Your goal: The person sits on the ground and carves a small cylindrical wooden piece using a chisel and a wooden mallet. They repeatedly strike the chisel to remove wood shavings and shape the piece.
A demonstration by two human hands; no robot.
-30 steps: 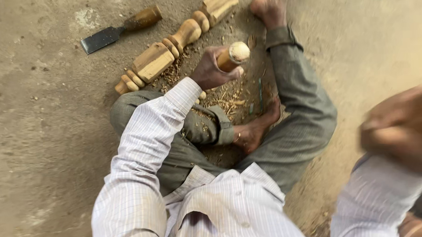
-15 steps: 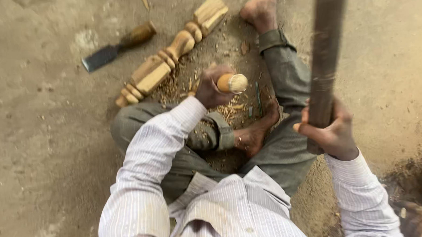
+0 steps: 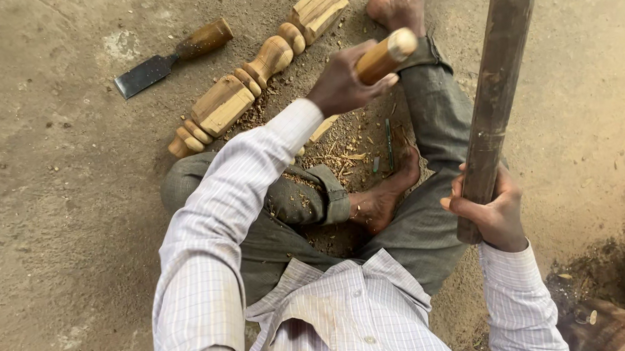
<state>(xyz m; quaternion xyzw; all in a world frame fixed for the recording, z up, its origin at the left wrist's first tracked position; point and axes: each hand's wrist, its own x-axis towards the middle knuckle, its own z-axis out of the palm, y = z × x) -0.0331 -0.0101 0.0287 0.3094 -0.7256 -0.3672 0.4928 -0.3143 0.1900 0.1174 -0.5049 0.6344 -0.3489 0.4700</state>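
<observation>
Left hand grips a wooden-handled tool; right hand clasps a raised wooden stick.

Count of things on the dirt floor

One turned wooden spindle, one loose flat chisel, one wooden-handled tool in the left hand, one long dark stick in the right hand; two bare feet.

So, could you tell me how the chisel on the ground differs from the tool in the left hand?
The chisel lies untouched on the ground with its flat steel blade showing; the tool is gripped in the left hand, with only its handle visible. The chisel's handle is dark brown; the tool's is paler. Both handles are wooden.
</observation>
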